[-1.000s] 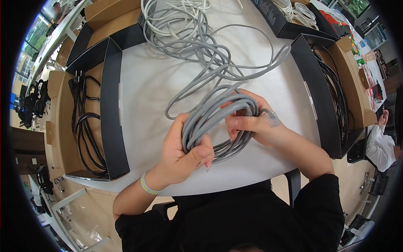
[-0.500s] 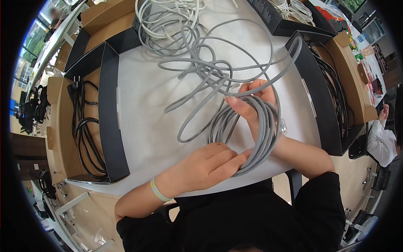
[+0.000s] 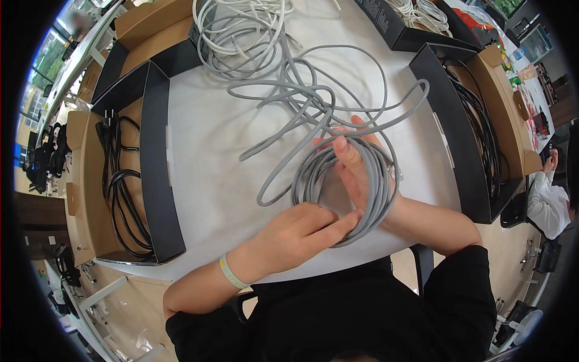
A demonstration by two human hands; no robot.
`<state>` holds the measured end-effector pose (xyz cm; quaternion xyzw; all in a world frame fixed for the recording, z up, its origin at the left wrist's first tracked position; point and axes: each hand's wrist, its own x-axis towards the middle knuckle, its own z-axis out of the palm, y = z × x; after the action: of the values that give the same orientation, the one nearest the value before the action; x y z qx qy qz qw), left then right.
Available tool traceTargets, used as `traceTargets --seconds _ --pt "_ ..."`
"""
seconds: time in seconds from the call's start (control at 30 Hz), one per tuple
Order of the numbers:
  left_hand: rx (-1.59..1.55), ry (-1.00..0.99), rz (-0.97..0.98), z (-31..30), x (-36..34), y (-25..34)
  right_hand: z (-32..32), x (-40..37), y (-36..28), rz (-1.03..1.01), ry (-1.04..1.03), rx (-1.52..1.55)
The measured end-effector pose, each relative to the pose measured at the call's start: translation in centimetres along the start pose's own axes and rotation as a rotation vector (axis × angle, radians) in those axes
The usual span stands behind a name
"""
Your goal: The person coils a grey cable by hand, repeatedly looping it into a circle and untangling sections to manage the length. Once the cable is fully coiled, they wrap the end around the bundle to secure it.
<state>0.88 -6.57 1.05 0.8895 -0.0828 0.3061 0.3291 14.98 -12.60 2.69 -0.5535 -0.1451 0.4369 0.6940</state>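
Observation:
A grey network cable (image 3: 381, 192) is wound into a round coil of several turns above the table's near edge. My left hand (image 3: 297, 234) is closed on the coil's lower part, thumb and fingers pressed against the strands. Through the coil reaches my right hand (image 3: 356, 168), its thumb raised inside the loop and its other fingers partly hidden behind the strands, holding the coil's right side. A clear plug (image 3: 393, 173) shows at the coil's right edge. Loose grey loops (image 3: 313, 90) of cable spread over the table beyond both hands.
White cables (image 3: 250, 30) lie heaped at the back. A black box (image 3: 158, 163) with black power cords (image 3: 114, 175) stands left, and another open box (image 3: 160, 36) behind it. On the right are a box of black cables (image 3: 476, 114) and one of white cables (image 3: 422, 18).
The raised loop at the right has dropped lower as slack was drawn toward the coil. My right thumb has lifted off the strand, and the coil has turned slightly to the left.

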Motion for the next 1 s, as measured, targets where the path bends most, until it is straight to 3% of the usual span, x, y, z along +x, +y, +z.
traceTargets --seconds 0.1,0.17,0.27,0.33,0.43,0.5,0.53,0.6,0.63,0.7,0.73,0.77,0.83,0.87,0.9,0.97,1.0 --pt "-0.01 -0.013 0.019 0.1 0.0 -0.1 -0.3 0.0 0.3 0.0 0.017 -0.067" --pt "0.004 -0.011 0.039 0.0 0.0 0.0 -0.8 0.3 0.3 0.041 -0.117 -0.006" --pt "-0.02 0.044 -0.084 -0.8 -0.1 0.6 0.1 -0.4 0.2 -0.097 -0.061 0.08" --pt "-0.178 0.15 -0.293 -1.3 0.1 0.9 -0.2 -0.3 0.2 -0.143 -0.08 0.09" --pt "-0.208 0.173 -0.327 -1.0 -0.4 0.5 -0.3 0.2 -0.1 -0.173 -0.082 0.061" --pt "-0.179 0.172 -0.303 -0.9 -0.4 0.4 -0.6 0.9 0.7 -0.423 0.079 -0.419" --pt "-0.149 0.171 -0.282 -0.8 -0.5 0.4 -0.7 1.2 0.7 -0.423 0.079 -0.418" --pt "-0.137 0.183 -0.291 -0.7 -0.6 0.4 -0.9 1.8 0.6 -0.683 0.141 -0.691" --pt "-0.126 0.195 -0.299 -0.7 -0.6 0.4 -1.4 2.1 0.0 -0.682 0.142 -0.692" --pt "-0.145 0.218 -0.361 -0.8 -0.9 0.5 -2.6 2.7 -1.9 -0.626 -0.172 -0.925" --pt "-0.161 0.243 -0.422 -0.8 -0.9 0.6 -2.4 2.6 -2.9 -0.748 -0.11 -1.124" --pt "-0.162 0.244 -0.421 -0.8 -0.9 0.6 -2.3 2.2 -3.5 -0.749 -0.11 -1.125" --pt "-0.164 0.258 -0.438 -0.8 -0.9 0.6 -2.5 1.3 -4.6 -0.829 -0.079 -1.601" --pt "-0.162 0.26 -0.438 -0.8 -0.8 0.5 -2.4 0.9 -4.9 -0.952 -0.016 -1.586" --pt "-0.112 0.222 -0.339 -0.7 -0.7 0.4 -2.0 0.8 -5.2 -0.953 -0.016 -1.586" --pt "-0.063 0.183 -0.241 -0.9 -0.3 0.4 -1.3 0.9 -5.5 -1.123 0.171 -1.37" --pt "-0.051 0.065 -0.193 -1.2 0.0 0.6 -1.5 1.3 -5.4 -1.125 0.171 -1.369"
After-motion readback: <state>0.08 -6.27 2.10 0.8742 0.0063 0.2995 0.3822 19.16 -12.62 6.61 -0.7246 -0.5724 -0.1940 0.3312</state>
